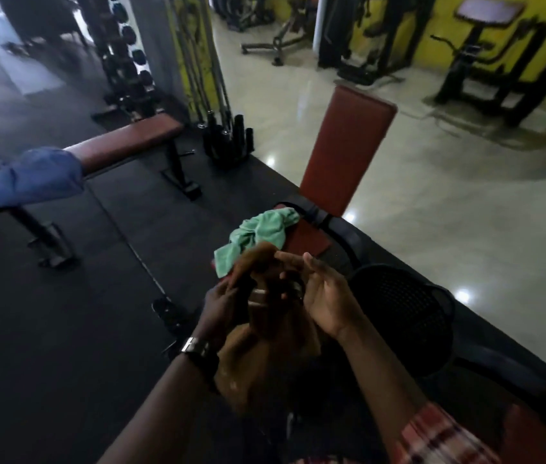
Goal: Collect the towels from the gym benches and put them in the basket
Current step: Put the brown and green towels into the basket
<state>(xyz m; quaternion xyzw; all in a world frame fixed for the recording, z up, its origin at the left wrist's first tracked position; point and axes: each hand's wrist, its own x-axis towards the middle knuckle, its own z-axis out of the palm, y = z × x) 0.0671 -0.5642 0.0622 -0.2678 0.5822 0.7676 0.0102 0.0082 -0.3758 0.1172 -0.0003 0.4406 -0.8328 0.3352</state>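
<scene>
A blurred brown towel hangs between my hands in front of me. My left hand, with a watch at the wrist, grips its upper part. My right hand lies against the towel's right side with its fingers stretched out. Just beyond my hands, a crumpled green towel lies on the red seat of an upright bench. A blue towel is draped over the near end of the flat red bench at the left. The black mesh basket stands to the right of my hands.
The upright bench's red backrest rises behind the green towel. A dumbbell rack and a stand of bars are at the back left. Black rubber mat covers the left floor and shiny tile the right, with machines along the yellow wall.
</scene>
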